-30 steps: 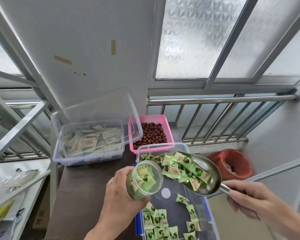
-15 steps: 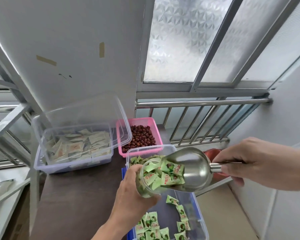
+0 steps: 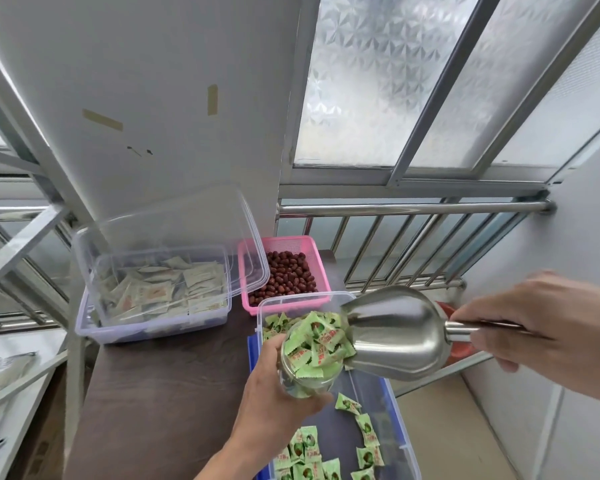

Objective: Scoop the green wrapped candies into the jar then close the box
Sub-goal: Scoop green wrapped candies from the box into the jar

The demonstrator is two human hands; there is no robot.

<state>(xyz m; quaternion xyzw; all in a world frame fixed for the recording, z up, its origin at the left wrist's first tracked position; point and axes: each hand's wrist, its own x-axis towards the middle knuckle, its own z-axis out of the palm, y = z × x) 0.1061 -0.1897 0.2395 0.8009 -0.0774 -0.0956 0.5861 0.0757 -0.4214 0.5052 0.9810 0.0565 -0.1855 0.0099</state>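
Basket (image 3: 312, 244) behind candy box (image 3: 392, 393), lidded box (image 3: 153, 327) to its left

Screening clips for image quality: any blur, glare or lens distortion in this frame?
Head view: the right hand is motion-blurred at the knuckles; the metal scoop carries soft highlights, no blown-out glare; the window frames bow from the wide-angle lens; the jar and candies stay sharp under even daylight.

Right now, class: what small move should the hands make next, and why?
Probably level the steel scoop and draw it back. The green wrapped candies are heaped above the clear jar's mouth in the left hand, so more pouring would likely spill them.
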